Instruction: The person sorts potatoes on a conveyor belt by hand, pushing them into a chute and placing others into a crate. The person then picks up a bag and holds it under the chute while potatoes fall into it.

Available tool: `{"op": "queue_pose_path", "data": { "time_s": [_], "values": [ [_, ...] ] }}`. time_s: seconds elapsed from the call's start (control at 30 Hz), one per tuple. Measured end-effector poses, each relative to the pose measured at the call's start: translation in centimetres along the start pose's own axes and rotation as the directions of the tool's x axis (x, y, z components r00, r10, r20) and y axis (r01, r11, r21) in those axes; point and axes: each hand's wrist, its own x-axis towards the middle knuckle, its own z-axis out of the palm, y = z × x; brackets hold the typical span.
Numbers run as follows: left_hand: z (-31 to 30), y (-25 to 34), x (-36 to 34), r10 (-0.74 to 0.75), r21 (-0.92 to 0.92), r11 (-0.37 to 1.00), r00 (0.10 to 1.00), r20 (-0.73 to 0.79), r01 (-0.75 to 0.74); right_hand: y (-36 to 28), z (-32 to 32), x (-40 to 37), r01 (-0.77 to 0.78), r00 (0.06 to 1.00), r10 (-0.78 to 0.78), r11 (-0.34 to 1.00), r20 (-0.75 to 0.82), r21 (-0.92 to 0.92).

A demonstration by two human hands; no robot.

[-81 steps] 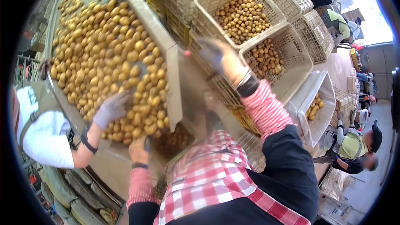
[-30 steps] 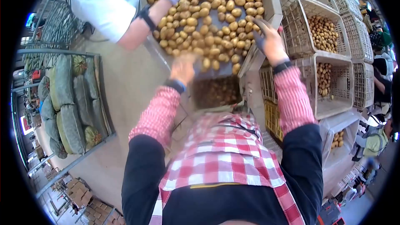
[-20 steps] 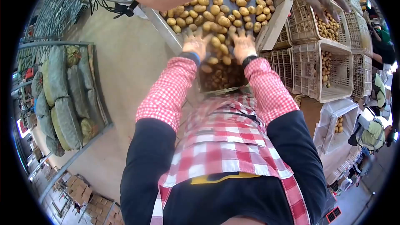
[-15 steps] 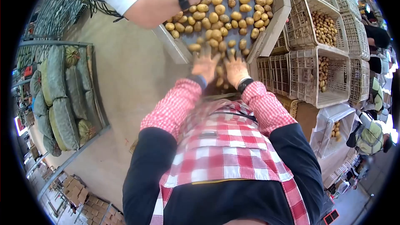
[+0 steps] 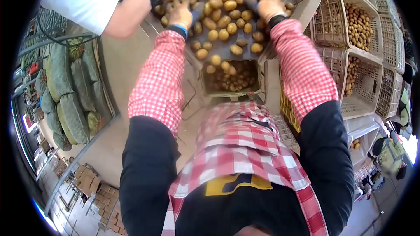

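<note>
Many potatoes (image 5: 223,22) lie on a grey sorting surface (image 5: 222,52) with raised pale sides. My left hand (image 5: 180,14) is at its left side, fingers spread over the potatoes. At the right side, my right hand (image 5: 269,5) also rests among potatoes, fingers apart and gripping none that I can see. Both hands seem gloved, with darker thumbs. A few potatoes (image 5: 215,60) drop off the near lip. Below it stands a crate (image 5: 256,92) with a heap of potatoes inside.
Another person's arm (image 5: 131,14) with a black wristband reaches in at upper left. Stacked plastic crates (image 5: 326,22), several holding potatoes, stand to the right. Full mesh sacks (image 5: 61,72) are piled on a rack at left. More people (image 5: 389,153) are at far right.
My hands have moved forward from the near lip and spread apart to the two sides. Potatoes have rolled over the lip, and the crate below now shows. The other person's arm has shifted left.
</note>
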Motion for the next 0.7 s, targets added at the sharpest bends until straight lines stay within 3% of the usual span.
{"op": "queue_pose_path", "data": {
  "time_s": [0.03,0.1,0.17,0.23,0.3,0.37,0.43,0.47,0.5,0.53,0.57,0.63,0.67,0.7],
  "values": [
    [0.4,0.6,-1.4,0.103,-0.094,0.990,0.995,-0.018,-0.104,-1.5,1.3,-1.6,0.045,0.997,-0.051,0.995,-0.064,-0.088],
    [4.8,0.3,-3.8,0.179,-0.194,0.958,0.970,-0.163,-0.209,-3.2,2.4,-3.5,-0.001,0.978,-0.010,0.999,0.206,0.051],
    [5.4,0.8,-7.1,0.118,-0.216,0.970,0.993,0.019,-0.112,-4.7,0.8,-6.6,0.148,0.949,-0.133,0.989,0.285,-0.031],
    [4.8,2.3,-9.6,0.203,-0.089,0.977,0.967,0.152,-0.192,-4.5,5.4,-8.5,0.303,0.949,-0.296,0.951,0.110,-0.054],
    [2.8,4.8,-12.6,0.153,-0.080,0.988,0.949,0.277,-0.136,-6.5,3.8,-11.7,0.258,0.945,-0.253,0.966,0.206,0.002],
    [1.3,5.7,-14.6,0.219,0.099,0.950,0.857,0.466,-0.296,-6.8,5.2,-14.7,0.331,0.940,-0.332,0.943,0.080,0.019],
    [-0.3,6.2,-16.1,0.290,0.152,0.882,0.768,0.571,-0.446,-6.0,4.5,-17.2,0.239,0.898,-0.307,0.941,0.314,0.239],
    [-1.8,6.8,-16.6,0.294,0.158,0.843,0.688,0.664,-0.513,-5.1,5.3,-18.7,0.348,0.886,-0.396,0.912,0.242,0.219],
    [-3.0,7.1,-16.8,0.287,0.156,0.802,0.601,0.746,-0.576,-4.6,6.3,-19.3,0.366,0.838,-0.406,0.914,0.365,0.175],
    [-2.5,6.0,-17.1,0.368,0.072,0.800,0.582,0.726,-0.596,-4.2,5.7,-19.3,0.384,0.843,-0.444,0.892,0.303,0.238],
    [-1.7,4.9,-16.5,0.475,-0.036,0.801,0.598,0.646,-0.597,-4.0,4.3,-19.5,0.402,0.843,-0.478,0.864,0.245,0.304],
    [0.0,3.2,-14.2,0.361,-0.103,0.927,0.783,0.506,-0.360,-3.7,1.1,-17.4,0.363,0.931,-0.356,0.865,-0.086,0.346],
    [-2.2,4.0,-12.9,0.276,-0.083,0.960,0.844,0.459,-0.268,-3.4,0.8,-15.1,0.228,0.970,-0.241,0.927,0.008,0.297],
    [-4.5,5.1,-11.3,0.187,-0.067,0.982,0.897,0.401,-0.175,-3.8,-0.3,-13.2,0.174,0.985,-0.169,0.967,-0.041,0.187]
  ]
}}
